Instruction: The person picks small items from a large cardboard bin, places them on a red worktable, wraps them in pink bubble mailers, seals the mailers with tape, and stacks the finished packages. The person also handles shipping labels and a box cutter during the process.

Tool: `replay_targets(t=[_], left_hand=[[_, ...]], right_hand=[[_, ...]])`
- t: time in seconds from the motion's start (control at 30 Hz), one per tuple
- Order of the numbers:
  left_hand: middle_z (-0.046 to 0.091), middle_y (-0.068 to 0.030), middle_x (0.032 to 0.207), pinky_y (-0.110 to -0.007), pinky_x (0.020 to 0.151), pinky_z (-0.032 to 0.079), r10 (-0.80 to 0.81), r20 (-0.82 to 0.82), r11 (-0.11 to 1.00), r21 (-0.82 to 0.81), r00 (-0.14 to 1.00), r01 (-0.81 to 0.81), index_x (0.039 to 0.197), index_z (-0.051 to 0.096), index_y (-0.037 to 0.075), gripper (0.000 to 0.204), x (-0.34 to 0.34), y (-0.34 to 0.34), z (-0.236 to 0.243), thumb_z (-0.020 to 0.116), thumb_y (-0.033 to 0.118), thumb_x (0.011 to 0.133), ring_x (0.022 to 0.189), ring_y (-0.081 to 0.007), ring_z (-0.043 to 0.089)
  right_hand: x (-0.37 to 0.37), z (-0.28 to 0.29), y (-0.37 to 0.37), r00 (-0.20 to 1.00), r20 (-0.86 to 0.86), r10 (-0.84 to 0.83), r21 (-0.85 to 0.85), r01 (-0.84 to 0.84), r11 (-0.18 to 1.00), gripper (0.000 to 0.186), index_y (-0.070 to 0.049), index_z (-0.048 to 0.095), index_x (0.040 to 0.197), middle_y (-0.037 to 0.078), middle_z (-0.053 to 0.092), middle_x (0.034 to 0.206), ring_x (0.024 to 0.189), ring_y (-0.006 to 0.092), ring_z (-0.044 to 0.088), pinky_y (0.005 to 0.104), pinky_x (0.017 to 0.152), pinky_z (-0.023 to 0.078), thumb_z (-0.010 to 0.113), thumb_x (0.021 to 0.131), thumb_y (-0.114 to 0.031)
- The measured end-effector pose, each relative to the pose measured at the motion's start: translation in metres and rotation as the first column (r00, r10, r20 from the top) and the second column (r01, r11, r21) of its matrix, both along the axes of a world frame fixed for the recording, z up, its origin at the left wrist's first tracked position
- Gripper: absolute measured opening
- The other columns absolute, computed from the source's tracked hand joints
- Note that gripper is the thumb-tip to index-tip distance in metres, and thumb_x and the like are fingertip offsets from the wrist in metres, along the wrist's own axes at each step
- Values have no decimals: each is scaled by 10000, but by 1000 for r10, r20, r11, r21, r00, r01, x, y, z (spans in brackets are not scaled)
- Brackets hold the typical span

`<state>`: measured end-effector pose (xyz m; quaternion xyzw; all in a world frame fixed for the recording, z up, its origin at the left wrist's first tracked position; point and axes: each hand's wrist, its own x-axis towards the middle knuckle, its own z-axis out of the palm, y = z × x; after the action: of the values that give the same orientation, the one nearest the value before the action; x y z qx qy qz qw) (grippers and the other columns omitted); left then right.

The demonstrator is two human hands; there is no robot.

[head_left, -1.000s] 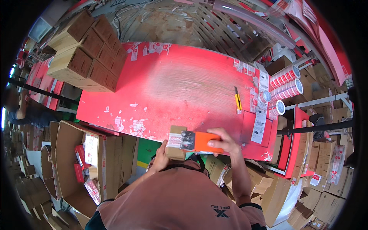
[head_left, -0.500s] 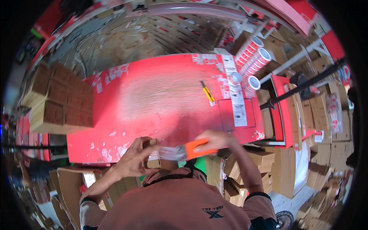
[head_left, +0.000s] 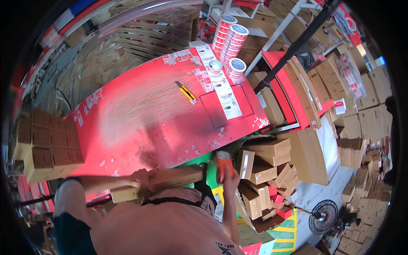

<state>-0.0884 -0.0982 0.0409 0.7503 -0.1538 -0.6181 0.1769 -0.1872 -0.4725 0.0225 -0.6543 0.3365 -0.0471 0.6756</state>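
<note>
My left hand (head_left: 141,179) grips a long brown cardboard box (head_left: 172,178) held in front of my body, along the table's near edge. To the right of the box's end, my right hand (head_left: 228,177) holds an orange tape dispenser (head_left: 223,163), slightly blurred. On the red worktable (head_left: 119,136) lies a yellow box cutter (head_left: 185,92), left of a long strip of printed labels (head_left: 229,104).
Stacked brown boxes (head_left: 46,144) sit at the table's left; tape rolls (head_left: 231,46) stand at the back right. Below the right side are a large carton piled with small boxes (head_left: 261,195) and a round fan (head_left: 323,216). A dark pole (head_left: 289,55) crosses beside the table.
My view has turned rightward. My left arm has swung out horizontally along the box, now seen lengthwise. The tape dispenser has moved to the box's right end and turned upright.
</note>
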Motion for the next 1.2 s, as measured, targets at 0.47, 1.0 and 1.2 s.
replay_targets(t=[0.47, 1.0, 1.2], left_hand=[[542, -136, 1338, -415, 1113, 396, 901, -169, 24, -900, 398, -436, 1481, 378, 42, 567, -80, -28, -67, 559, 293, 1006, 1281, -231, 497], [527, 36, 772, -233, 617, 381, 860, -502, -457, -681, -89, -573, 878, 583, 86, 265, -49, 24, 128, 529, 284, 1046, 688, -53, 467], [499, 57, 648, -213, 456, 284, 773, -236, -629, -405, -589, -663, 954, 619, 83, 214, -116, 33, 35, 524, 253, 1041, 504, -30, 372]], right_hand=[[44, 7, 155, 759, -110, 642, -90, -651, 754, 204, -46, 589, 1041, 4, 602, 824, 730, 62, 514, 258, 613, 429, 656, 981, -229], [168, 160, 152, -43, 336, 941, -314, -947, 69, 285, -9, 576, 867, 51, 543, 668, 626, 109, 508, 294, 569, 406, 685, 942, -261], [192, 130, 129, -135, -112, 984, 122, -985, -121, 288, 0, 624, 903, 40, 603, 666, 530, 99, 581, 267, 462, 422, 680, 947, -279]])
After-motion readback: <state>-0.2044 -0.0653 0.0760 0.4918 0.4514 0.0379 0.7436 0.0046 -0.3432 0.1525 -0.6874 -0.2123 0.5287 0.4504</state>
